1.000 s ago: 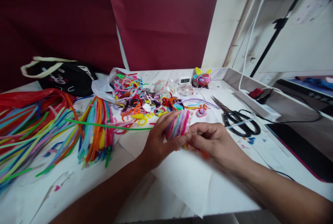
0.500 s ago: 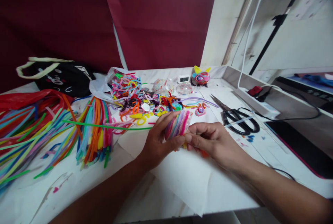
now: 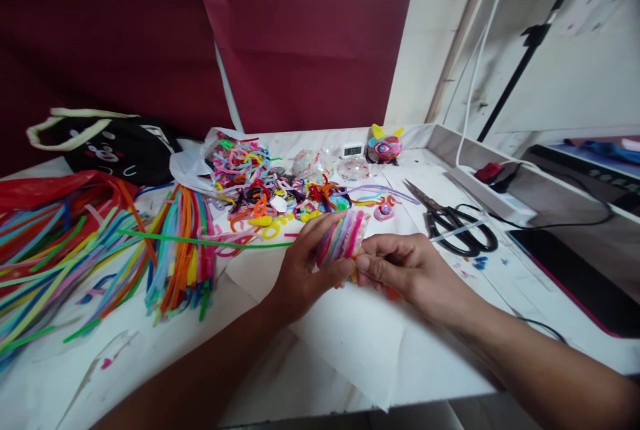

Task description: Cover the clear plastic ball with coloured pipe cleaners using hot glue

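My left hand (image 3: pixel 300 277) is wrapped round a ball wound from pink, purple and pale pipe cleaners (image 3: pixel 343 238), held just above the white paper sheet (image 3: pixel 350 337). My right hand (image 3: pixel 407 270) pinches at the ball's lower right side, fingers pressed together on an orange pipe cleaner end (image 3: pixel 393 294) that pokes out below it. A long green pipe cleaner (image 3: pixel 200 241) lies on the table pointing towards my left hand.
Bundles of straight coloured pipe cleaners (image 3: pixel 100 250) spread at the left, a heap of bent scraps (image 3: pixel 270 190) behind my hands. Black scissors (image 3: pixel 457 227) lie at the right. A small finished figure (image 3: pixel 385 146), a timer (image 3: pixel 353 150), a black bag (image 3: pixel 115 147) and a power strip (image 3: pixel 495 193) stand beyond.
Both hands stay on the ball almost in place; the view has shifted slightly.
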Motion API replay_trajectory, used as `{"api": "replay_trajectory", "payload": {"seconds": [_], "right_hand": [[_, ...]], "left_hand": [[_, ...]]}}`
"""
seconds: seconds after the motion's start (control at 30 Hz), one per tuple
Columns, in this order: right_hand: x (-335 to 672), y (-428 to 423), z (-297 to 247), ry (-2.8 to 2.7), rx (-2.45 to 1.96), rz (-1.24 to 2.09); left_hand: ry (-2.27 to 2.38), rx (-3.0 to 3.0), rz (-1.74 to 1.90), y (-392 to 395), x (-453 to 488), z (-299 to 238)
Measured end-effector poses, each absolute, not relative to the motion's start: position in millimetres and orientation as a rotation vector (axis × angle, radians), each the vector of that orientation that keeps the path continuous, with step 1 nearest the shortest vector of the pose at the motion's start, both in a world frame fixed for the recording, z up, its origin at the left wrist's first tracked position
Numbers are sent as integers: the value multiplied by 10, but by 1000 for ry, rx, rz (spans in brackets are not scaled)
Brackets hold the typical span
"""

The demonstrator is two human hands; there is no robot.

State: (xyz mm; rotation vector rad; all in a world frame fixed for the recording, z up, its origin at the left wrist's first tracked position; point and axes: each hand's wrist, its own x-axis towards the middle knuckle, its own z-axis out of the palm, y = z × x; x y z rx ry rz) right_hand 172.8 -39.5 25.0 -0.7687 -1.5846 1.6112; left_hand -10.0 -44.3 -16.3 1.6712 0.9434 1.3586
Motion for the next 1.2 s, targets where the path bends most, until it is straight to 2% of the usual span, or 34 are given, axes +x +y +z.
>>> {"api": "replay_trajectory", "payload": {"seconds": [0.3, 1.2], "right_hand": [[1728, -416, 217, -1640, -901, 1535], [1724, -404, 167, -1717, -908, 1462]], "left_hand": [[953, 1700, 1384, -456, -97, -152], [957, 1645, 1363, -474, -102, -146]]}}
